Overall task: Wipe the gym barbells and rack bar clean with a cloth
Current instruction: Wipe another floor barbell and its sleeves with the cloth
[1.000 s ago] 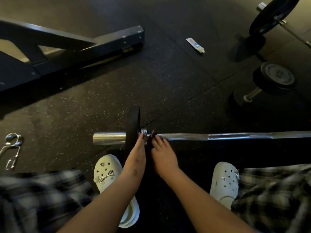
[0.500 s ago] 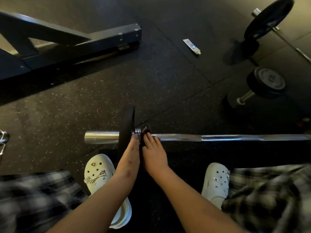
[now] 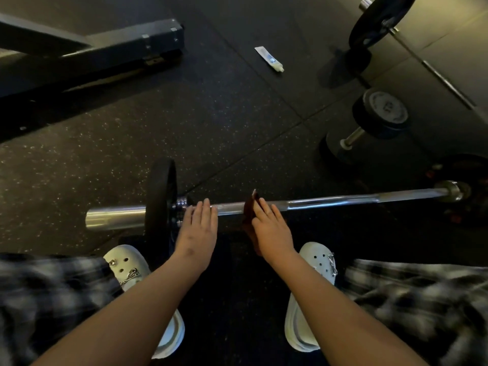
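Head view, looking down past both forearms. Barbell lying on the near floor, running left to right, with a black plate upright near its left end and a bare sleeve poking out left of that.

Left hand laid flat on the shaft just right of the plate, beside the collar; fingers straight and together, gripping nothing.

Right hand further right on the same shaft, apart from the left; fingers straight, pressing a dark red cloth onto the bar, not curled round it; thumb hidden. Cloth draped over the shaft under the fingers, one corner sticking up on the far side, the rest hanging on the near side below the palm.

White clogs near, one either side of the arms, below plaid trousers.

Far left, dark rack base. Far middle, small white tube flat on the floor. Far right, dumbbell, and beyond it a second barbell with a black plate.
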